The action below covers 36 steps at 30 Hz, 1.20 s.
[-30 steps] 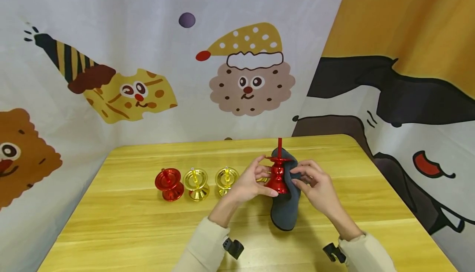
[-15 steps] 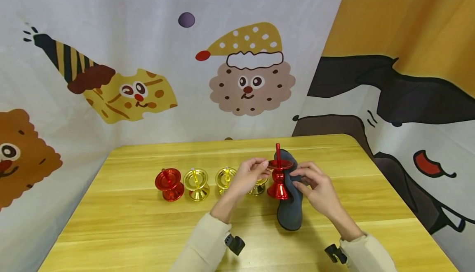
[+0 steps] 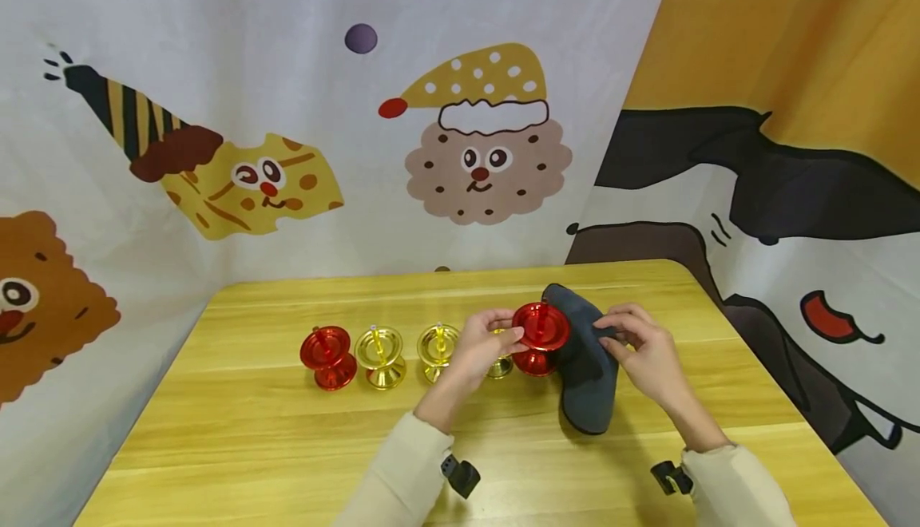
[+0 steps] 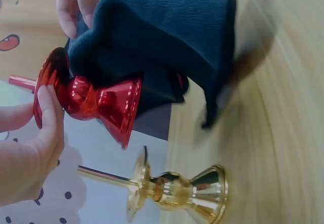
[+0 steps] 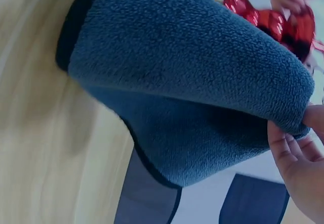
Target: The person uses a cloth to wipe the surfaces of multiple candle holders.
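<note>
In the head view my left hand [image 3: 480,351] pinches the dish rim of a red metallic candle holder [image 3: 541,331]. The left wrist view shows this red candle holder [image 4: 93,97] raised off the table, its thin spike pointing up and its flared foot down. Fingers and thumb of my right hand [image 3: 647,355] pinch a blue-grey cloth [image 3: 591,383], which hangs in a fold just right of the red holder. Seen from the right wrist, the plush cloth [image 5: 177,57] hides part of the holder. Beside my left hand stands a gold candle holder [image 3: 500,366], partly covered by it.
To the left, a row on the wooden table [image 3: 251,447] holds another red candle holder [image 3: 329,358] and two gold candle holders, one farther left [image 3: 381,358] and one by my left wrist [image 3: 435,347]. A printed cartoon curtain [image 3: 287,32] hangs behind the table.
My left hand has shifted its hold from the holder's body to the dish rim, and its top now tilts toward the camera. My right hand has drawn the cloth rightward, away from the holder.
</note>
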{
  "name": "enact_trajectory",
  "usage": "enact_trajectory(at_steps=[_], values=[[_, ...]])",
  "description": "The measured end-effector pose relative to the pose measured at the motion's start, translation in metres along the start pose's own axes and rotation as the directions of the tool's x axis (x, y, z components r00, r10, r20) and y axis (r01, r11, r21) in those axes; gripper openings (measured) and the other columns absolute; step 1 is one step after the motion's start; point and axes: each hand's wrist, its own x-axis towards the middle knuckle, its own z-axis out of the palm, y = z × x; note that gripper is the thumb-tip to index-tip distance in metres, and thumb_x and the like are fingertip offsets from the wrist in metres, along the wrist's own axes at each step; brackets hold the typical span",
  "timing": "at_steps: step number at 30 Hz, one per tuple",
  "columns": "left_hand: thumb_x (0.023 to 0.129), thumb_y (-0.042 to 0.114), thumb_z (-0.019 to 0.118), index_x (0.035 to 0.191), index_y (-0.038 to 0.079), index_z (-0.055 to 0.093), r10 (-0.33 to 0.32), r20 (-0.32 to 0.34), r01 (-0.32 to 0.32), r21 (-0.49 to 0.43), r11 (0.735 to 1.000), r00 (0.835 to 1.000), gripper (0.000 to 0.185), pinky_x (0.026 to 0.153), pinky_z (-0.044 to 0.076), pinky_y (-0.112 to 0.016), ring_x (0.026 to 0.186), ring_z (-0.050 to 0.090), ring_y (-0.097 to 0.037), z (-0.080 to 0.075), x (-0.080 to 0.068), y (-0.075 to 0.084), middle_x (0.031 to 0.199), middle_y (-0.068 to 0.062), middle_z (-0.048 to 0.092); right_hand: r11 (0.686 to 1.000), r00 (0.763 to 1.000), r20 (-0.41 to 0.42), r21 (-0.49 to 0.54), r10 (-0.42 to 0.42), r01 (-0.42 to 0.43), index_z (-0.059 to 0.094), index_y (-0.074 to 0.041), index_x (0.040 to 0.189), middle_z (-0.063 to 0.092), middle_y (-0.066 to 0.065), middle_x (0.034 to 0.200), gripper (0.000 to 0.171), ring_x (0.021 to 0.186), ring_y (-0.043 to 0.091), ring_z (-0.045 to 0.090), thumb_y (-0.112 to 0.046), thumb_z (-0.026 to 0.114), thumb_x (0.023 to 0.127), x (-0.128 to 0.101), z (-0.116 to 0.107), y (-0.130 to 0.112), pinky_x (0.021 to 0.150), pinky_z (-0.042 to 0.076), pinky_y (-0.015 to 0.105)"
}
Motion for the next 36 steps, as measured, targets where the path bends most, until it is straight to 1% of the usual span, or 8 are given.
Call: enact_trajectory(at_steps=[4, 7, 10, 14, 20, 23, 30, 36], values=[[0.085, -0.012, 0.052, 0.114, -0.016, 0.048, 0.000, 0.015, 0.000, 0.025, 1.000, 1.000, 0.029, 0.075, 0.055, -0.029, 0.078, 0.060, -0.020, 0.003, 0.002, -0.007, 0.100, -0.020, 0.052, 0.994, 0.998, -0.038, -0.101, 0.045, -0.049, 0.067, 0.001, 0.088, 0.055, 0.007, 0.095, 0.024, 0.073, 0.000, 0.049, 0.017, 0.067, 0.071, 0.004, -0.014, 0.009, 0.062, 0.041, 0.004], [0.084, -0.013, 0.054, 0.113, -0.016, 0.048, -0.004, 0.015, 0.003, 0.022, 1.000, 1.000, 0.030, 0.074, 0.055, -0.030, 0.079, 0.059, -0.022, 0.008, 0.003, -0.013, 0.099, -0.020, 0.053, 0.986, 0.995, -0.054, -0.141, 0.078, -0.085, 0.067, 0.001, 0.088, 0.055, 0.007, 0.095, 0.022, 0.073, -0.002, 0.047, 0.015, 0.068, 0.072, 0.005, -0.021, 0.014, 0.062, 0.040, 0.002], [0.083, -0.013, 0.054, 0.113, -0.015, 0.048, -0.002, 0.017, 0.001, 0.017, 1.000, 1.000, 0.031, 0.073, 0.056, -0.031, 0.080, 0.059, -0.023, 0.015, 0.005, -0.019, 0.098, -0.020, 0.053, 0.982, 0.993, -0.052, -0.153, 0.109, -0.116, 0.067, 0.001, 0.089, 0.055, 0.007, 0.095, 0.021, 0.075, -0.003, 0.048, 0.014, 0.068, 0.072, 0.004, -0.023, 0.017, 0.064, 0.040, 0.001], [0.083, -0.014, 0.054, 0.113, -0.013, 0.048, -0.005, 0.012, 0.004, 0.039, 0.999, 1.000, 0.031, 0.072, 0.056, -0.031, 0.077, 0.060, -0.021, 0.024, 0.006, -0.025, 0.093, -0.018, 0.054, 0.978, 0.990, -0.046, -0.154, 0.133, -0.138, 0.068, 0.001, 0.089, 0.055, 0.007, 0.095, 0.021, 0.075, -0.002, 0.048, 0.014, 0.068, 0.072, 0.003, -0.022, 0.019, 0.064, 0.040, 0.001], [0.084, -0.013, 0.054, 0.113, -0.010, 0.048, -0.044, -0.009, 0.045, 0.071, 0.996, 0.999, 0.030, 0.072, 0.056, -0.033, 0.070, 0.060, -0.019, 0.030, 0.010, -0.042, 0.084, -0.017, 0.053, 0.976, 0.988, -0.036, -0.153, 0.149, -0.153, 0.068, 0.001, 0.088, 0.055, 0.008, 0.095, 0.021, 0.076, 0.002, 0.050, 0.013, 0.068, 0.072, 0.000, -0.020, 0.021, 0.065, 0.041, 0.002], [0.083, -0.014, 0.055, 0.112, -0.010, 0.049, -0.064, -0.027, 0.066, 0.075, 0.995, 0.998, 0.029, 0.070, 0.056, -0.031, 0.068, 0.060, -0.019, 0.030, 0.011, -0.050, 0.082, -0.014, 0.051, 0.975, 0.988, -0.030, -0.158, 0.154, -0.157, 0.068, 0.001, 0.088, 0.055, 0.008, 0.095, 0.020, 0.077, 0.003, 0.050, 0.013, 0.069, 0.072, -0.002, -0.019, 0.023, 0.066, 0.041, 0.002], [0.081, -0.016, 0.055, 0.112, -0.012, 0.049, -0.025, -0.093, 0.037, 0.137, 0.990, 0.995, 0.031, 0.066, 0.056, -0.028, 0.071, 0.061, -0.023, 0.032, 0.012, -0.065, 0.083, -0.019, 0.054, 0.973, 0.988, -0.033, -0.169, 0.154, -0.157, 0.068, 0.000, 0.087, 0.056, 0.008, 0.095, 0.020, 0.076, 0.001, 0.049, 0.012, 0.069, 0.072, -0.005, -0.017, 0.028, 0.064, 0.041, 0.003], [0.081, -0.017, 0.053, 0.111, -0.013, 0.048, -0.021, -0.153, 0.045, 0.158, 0.986, 0.988, 0.031, 0.067, 0.056, -0.026, 0.074, 0.062, -0.023, 0.033, 0.016, -0.072, 0.086, -0.018, 0.056, 0.972, 0.986, -0.022, -0.165, 0.164, -0.166, 0.068, -0.001, 0.088, 0.056, 0.007, 0.095, 0.020, 0.077, 0.004, 0.050, 0.012, 0.069, 0.072, -0.008, -0.016, 0.030, 0.065, 0.042, 0.002]])
